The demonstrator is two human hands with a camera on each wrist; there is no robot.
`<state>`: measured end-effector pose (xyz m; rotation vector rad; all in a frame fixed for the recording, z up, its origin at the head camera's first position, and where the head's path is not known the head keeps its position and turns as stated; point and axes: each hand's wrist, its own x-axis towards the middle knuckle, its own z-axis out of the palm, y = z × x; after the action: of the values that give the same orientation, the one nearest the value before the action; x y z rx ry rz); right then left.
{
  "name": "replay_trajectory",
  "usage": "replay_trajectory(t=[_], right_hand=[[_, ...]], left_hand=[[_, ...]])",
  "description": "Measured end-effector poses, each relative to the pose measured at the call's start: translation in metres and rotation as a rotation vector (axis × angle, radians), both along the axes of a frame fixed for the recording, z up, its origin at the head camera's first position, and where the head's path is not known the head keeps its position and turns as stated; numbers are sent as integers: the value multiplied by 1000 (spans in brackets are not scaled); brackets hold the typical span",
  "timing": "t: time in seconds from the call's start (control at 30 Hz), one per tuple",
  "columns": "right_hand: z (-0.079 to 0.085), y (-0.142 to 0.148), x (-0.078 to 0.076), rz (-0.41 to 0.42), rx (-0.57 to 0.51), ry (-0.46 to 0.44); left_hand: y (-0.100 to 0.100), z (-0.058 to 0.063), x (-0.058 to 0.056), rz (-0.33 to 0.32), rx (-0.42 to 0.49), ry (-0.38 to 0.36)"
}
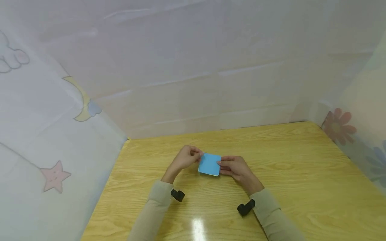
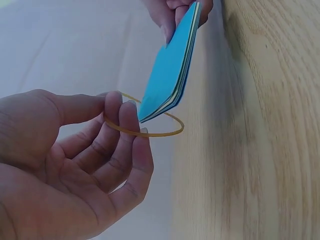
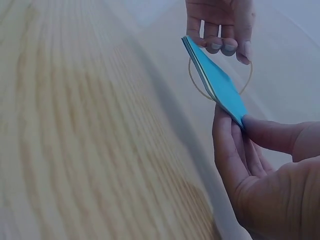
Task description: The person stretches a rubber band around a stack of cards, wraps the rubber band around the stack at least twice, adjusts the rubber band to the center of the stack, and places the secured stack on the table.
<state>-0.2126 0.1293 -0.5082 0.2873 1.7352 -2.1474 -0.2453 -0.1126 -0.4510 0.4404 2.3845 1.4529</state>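
Observation:
My right hand [image 1: 236,168] pinches a thin stack of square paper sheets [image 1: 209,164] by its right edge, thumb on the blue top face and fingers beneath. Pale and dark sheet edges show along the side of the stack [image 2: 186,60] in the left wrist view. Between thumb and fingertips my left hand [image 1: 187,158] holds a thin yellowish rubber band [image 2: 162,134]. Its loop hangs slack around the near corner of the stack, and the sheets [image 3: 217,80] reach through it in the right wrist view.
Both hands work over a wooden table [image 1: 301,174]. A pale cloth wall [image 1: 211,83] rises along its far edge, with printed side panels at left and right. Small black cameras [image 1: 178,195] sit on both wrists.

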Motion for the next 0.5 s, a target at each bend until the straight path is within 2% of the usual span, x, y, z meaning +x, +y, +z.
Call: replay_trajectory(t=[0.5], right_hand=[[3,0,0,-69,-44,28]], left_hand=[[-2,-3,18,-20,-1,-29]])
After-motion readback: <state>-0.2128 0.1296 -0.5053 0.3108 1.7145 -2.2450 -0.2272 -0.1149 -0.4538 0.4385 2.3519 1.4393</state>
